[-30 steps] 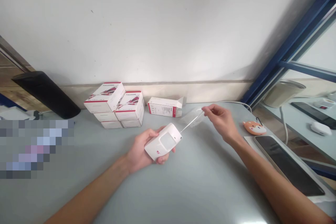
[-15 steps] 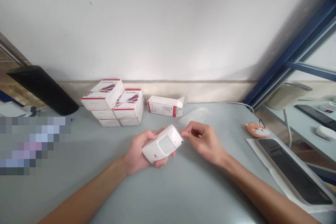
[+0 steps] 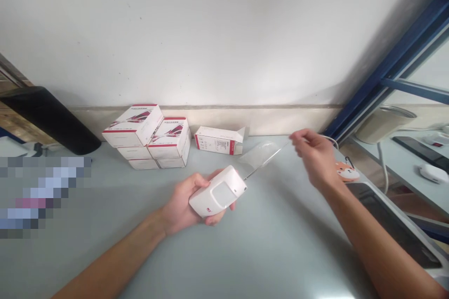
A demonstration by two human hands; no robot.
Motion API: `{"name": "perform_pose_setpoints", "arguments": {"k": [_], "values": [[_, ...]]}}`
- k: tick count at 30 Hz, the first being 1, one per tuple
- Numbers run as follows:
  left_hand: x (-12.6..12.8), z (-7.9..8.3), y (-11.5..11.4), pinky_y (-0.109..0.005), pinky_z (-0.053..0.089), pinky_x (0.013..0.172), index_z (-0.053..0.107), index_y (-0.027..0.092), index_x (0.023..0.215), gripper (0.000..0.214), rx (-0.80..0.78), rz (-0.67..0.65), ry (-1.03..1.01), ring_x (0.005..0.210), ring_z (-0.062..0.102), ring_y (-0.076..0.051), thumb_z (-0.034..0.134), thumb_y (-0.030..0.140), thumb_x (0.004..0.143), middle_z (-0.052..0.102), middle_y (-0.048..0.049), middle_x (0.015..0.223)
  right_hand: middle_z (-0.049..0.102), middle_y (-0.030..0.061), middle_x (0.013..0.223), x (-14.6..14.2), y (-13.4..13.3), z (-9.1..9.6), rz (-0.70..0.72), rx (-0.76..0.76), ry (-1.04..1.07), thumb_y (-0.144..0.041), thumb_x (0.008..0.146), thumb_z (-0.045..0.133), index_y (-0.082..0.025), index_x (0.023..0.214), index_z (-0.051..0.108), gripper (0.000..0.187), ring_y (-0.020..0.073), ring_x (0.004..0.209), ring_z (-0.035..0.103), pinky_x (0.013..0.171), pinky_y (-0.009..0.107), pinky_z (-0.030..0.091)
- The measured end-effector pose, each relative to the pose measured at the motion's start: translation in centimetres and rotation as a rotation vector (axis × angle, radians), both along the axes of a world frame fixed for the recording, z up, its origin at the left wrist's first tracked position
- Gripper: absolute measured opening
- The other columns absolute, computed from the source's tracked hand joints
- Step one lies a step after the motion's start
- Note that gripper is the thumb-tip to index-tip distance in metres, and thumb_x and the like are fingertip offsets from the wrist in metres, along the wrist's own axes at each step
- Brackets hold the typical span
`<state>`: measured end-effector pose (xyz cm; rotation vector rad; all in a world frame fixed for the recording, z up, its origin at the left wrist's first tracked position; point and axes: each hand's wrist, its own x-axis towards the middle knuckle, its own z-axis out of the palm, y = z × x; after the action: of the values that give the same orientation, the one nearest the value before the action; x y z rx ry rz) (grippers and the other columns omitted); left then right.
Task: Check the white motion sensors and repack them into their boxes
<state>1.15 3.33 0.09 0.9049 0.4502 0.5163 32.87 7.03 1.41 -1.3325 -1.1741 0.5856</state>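
My left hand [image 3: 185,201] grips a white plastic device [image 3: 218,191] with a rounded window and a small red mark, held just above the grey table [image 3: 245,252]. A thin metal antenna [image 3: 267,161] sticks out of the device's far end and runs up to the right. My right hand [image 3: 314,156] pinches the tip of that antenna, fingers closed, well to the right of the device. A small clear plastic bag [image 3: 257,153] lies on the table behind the antenna.
Several white-and-red boxes [image 3: 147,135] are stacked by the wall, with an opened box [image 3: 219,140] lying beside them. A black object [image 3: 49,119] leans at the left. At the right lie an orange animal-shaped item [image 3: 347,171] and a dark-screened tablet [image 3: 396,229].
My right hand went from the device's end out to the right and up, drawing the antenna out to full length. The left hand kept the device nearly still.
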Motion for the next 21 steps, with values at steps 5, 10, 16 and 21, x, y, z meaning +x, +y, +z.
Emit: {"name": "perform_pose_setpoints", "arguments": {"k": [5, 10, 16, 21], "values": [[-0.1, 0.0, 0.1, -0.033, 0.030, 0.061, 0.048, 0.017, 0.137, 0.052, 0.002, -0.054, 0.050, 0.054, 0.051, -0.016, 0.039, 0.042, 0.092, 0.072, -0.0125, 0.100, 0.049, -0.0040, 0.062, 5.2, 2.4, -0.4, -0.187, 0.041, 0.165, -0.045, 0.077, 0.078, -0.021, 0.078, 0.071, 0.025, 0.0101, 0.052, 0.036, 0.046, 0.026, 0.024], [-0.3, 0.3, 0.1, -0.036, 0.031, 0.066, 0.050, 0.017, 0.139, 0.051, 0.029, -0.080, 0.048, 0.058, 0.053, -0.017, 0.035, 0.042, 0.097, 0.071, -0.0136, 0.104, 0.057, -0.0011, 0.065, 6.8, 2.7, -0.6, -0.260, 0.018, 0.088, -0.052, 0.077, 0.077, -0.020, 0.083, 0.075, 0.033, 0.0124, 0.055, 0.042, 0.049, 0.027, 0.030], [-1.0, 0.1, 0.5, -0.036, 0.030, 0.068, 0.046, 0.015, 0.143, 0.058, 0.030, -0.056, 0.031, 0.059, 0.054, -0.018, 0.040, 0.041, 0.092, 0.071, -0.0161, 0.106, 0.065, 0.0023, 0.067, 6.8, 2.4, -0.7, -0.238, -0.015, -0.117, -0.060, 0.083, 0.070, -0.019, 0.085, 0.076, 0.042, 0.0146, 0.055, 0.047, 0.052, 0.029, 0.033], [-0.9, 0.3, 0.3, -0.035, 0.029, 0.066, 0.047, 0.016, 0.141, 0.055, 0.034, -0.031, 0.083, 0.058, 0.051, -0.017, 0.039, 0.041, 0.093, 0.071, -0.0136, 0.102, 0.071, 0.0037, 0.073, 6.3, 2.1, -0.6, -0.293, 0.007, -0.243, -0.057, 0.086, 0.068, -0.019, 0.084, 0.077, 0.038, 0.0173, 0.063, 0.056, 0.060, 0.030, 0.038]]}}
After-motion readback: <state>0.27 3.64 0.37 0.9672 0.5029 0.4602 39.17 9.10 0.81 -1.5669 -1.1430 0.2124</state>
